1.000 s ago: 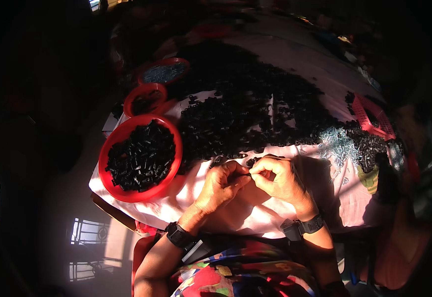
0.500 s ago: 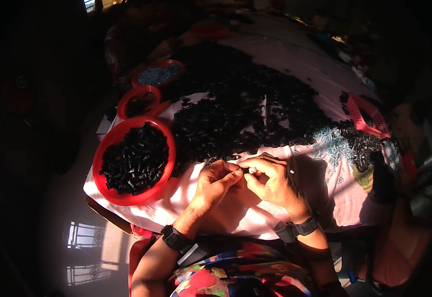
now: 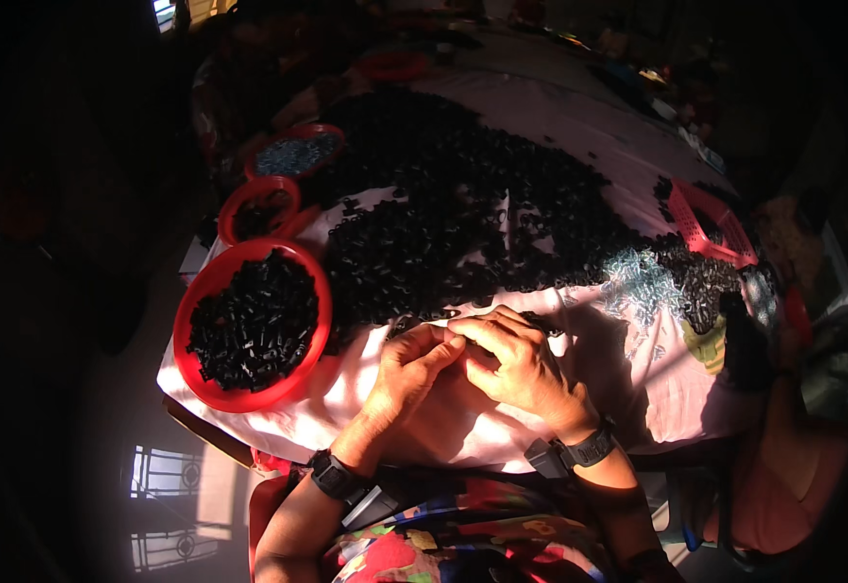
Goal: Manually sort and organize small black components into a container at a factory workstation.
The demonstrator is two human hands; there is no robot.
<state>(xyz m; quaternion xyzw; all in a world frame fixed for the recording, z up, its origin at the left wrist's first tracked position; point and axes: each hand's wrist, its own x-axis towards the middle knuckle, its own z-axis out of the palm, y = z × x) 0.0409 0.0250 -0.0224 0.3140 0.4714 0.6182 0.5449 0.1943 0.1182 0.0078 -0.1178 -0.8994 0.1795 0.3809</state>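
Over the near edge of the cloth, my left hand and my right hand meet at the fingertips. Both are closed, thumb against forefinger. Whatever small piece lies between them is hidden by the fingers. Just beyond, a wide heap of small black plastic parts spreads over the pale pink cloth. To the left of my left hand stands a round red basin, filled with black parts. Right of my right hand lies a pile of small, shiny, clear-bluish pieces.
Two smaller red bowls stand farther back: one with some black parts, one with bluish pieces. A pink perforated basket rests at the right beside more dark pieces. Another person's arm shows at the right edge.
My right hand has turned over toward the left hand, covering the small dark and pale pieces seen earlier at its fingertips. The whole view has shifted slightly.
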